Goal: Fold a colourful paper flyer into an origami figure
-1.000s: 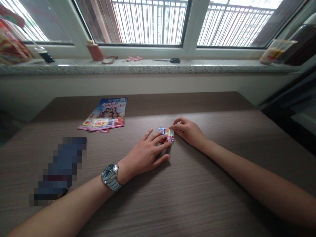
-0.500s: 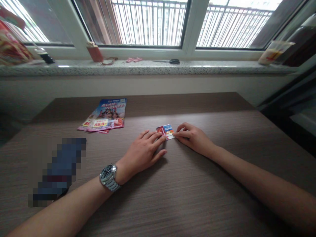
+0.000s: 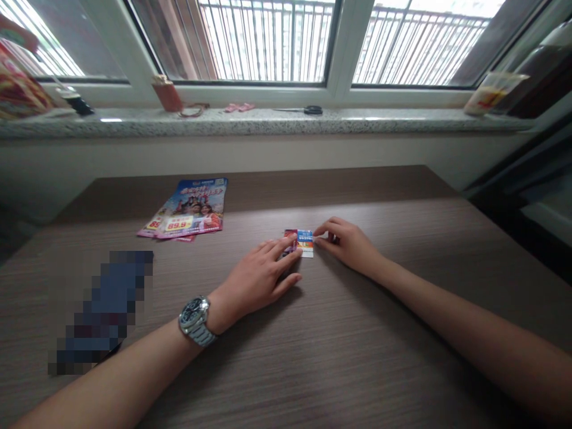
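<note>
A small folded leaflet point(image 3: 305, 242), blue, red and white, lies on the brown table point(image 3: 357, 357) near its middle. My left hand point(image 3: 261, 274), with a metal watch at the wrist, rests flat with fingers spread, its fingertips on the leaflet's left part, which they partly cover. At the leaflet's right edge is my right hand point(image 3: 348, 241), thumb and forefinger brought close together; whether they pinch the edge is too small to tell. Farther left lies a stack of colourful flyers point(image 3: 192, 208), untouched.
A blurred-out dark blue object point(image 3: 107, 310) lies at the left, beside my left forearm. On the stone windowsill point(image 3: 250, 124) stand a red box point(image 3: 167, 94), pink pieces point(image 3: 239, 108), scissors point(image 3: 308, 110) and a plastic cup point(image 3: 487, 95) at the right.
The leaflet has turned so its edges sit straighter. My right fingers have moved slightly up and left along its right side. My left hand has hardly moved.
</note>
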Demonstrator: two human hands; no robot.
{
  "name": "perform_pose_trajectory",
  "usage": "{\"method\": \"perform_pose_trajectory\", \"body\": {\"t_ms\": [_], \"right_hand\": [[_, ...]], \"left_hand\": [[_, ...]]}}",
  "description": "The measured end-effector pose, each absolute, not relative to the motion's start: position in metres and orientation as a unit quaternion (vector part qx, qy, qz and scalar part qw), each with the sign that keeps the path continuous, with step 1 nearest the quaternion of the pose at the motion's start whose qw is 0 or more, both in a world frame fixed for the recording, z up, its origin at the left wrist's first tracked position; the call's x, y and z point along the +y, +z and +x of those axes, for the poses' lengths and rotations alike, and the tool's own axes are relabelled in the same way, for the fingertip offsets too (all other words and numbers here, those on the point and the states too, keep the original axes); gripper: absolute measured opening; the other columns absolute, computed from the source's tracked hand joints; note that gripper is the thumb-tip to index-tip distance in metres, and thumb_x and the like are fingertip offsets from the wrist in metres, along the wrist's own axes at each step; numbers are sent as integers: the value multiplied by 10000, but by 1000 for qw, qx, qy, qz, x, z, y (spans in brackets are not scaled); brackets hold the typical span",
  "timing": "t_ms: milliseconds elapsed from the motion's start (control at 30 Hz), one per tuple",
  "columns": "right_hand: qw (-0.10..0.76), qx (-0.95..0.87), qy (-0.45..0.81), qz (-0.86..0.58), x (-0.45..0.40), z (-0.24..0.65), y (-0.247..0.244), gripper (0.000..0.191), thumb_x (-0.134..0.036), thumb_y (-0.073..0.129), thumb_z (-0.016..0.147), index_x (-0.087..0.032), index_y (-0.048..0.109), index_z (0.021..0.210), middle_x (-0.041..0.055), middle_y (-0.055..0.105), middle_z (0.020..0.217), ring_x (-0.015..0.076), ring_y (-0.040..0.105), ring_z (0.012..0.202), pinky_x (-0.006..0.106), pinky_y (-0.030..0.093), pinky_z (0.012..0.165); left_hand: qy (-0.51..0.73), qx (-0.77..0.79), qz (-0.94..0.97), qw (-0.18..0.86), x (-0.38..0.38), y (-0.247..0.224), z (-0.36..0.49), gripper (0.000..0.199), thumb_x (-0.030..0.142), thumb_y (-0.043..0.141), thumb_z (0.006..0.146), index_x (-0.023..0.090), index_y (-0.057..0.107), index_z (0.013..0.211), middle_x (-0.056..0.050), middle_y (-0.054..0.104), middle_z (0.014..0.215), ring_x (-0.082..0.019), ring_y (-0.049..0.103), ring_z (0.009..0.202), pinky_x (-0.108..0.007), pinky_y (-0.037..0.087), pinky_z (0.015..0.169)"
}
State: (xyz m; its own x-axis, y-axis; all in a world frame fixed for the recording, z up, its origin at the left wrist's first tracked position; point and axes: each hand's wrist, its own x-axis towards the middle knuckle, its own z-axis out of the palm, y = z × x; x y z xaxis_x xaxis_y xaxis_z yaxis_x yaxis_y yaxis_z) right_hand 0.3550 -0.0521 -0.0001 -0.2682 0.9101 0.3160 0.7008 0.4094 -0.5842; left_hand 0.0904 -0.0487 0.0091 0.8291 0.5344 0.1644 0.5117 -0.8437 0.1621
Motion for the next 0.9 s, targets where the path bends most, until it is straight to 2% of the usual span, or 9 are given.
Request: {"method": "perform_pose_trajectory", "body": {"t_ms": [100,333,733,900], "right_hand": [[309,-769,151,-539,-39,355,-2,33,-208,684,917,-197,703,892,23,622,884,148,594,723,288,469,698],[297,-757,139,-565,-21,352,-6,82,-208,682,900,-197,685,819,11,615,829,141,571,678,280,444,669],[259,-765,167,-566,-24,351,-1,96,-190,763,849,-188,683,797,5,607,854,125,551,663,267,435,654],[250,-779,187,-544,-33,350,0,85,-221,763,857,-200,694,812,17,620,899,138,581,720,272,460,693]], "left_hand": [[98,273,955,65,-48,10,91,505,503,431,1050,235,496,1472,-110,363,1631,-304,413,1451,-502,364,1189],[110,279,951,71,-47,8,92,564,519,432,1043,265,402,1546,-104,409,1602,-300,419,1434,-503,347,1185],[97,295,948,62,-49,8,94,568,537,418,1042,260,417,1538,-109,392,1601,-315,433,1397,-507,367,1157],[98,291,950,60,-48,6,94,562,534,415,1043,281,406,1545,-103,387,1605,-317,436,1394,-511,374,1149]]}}
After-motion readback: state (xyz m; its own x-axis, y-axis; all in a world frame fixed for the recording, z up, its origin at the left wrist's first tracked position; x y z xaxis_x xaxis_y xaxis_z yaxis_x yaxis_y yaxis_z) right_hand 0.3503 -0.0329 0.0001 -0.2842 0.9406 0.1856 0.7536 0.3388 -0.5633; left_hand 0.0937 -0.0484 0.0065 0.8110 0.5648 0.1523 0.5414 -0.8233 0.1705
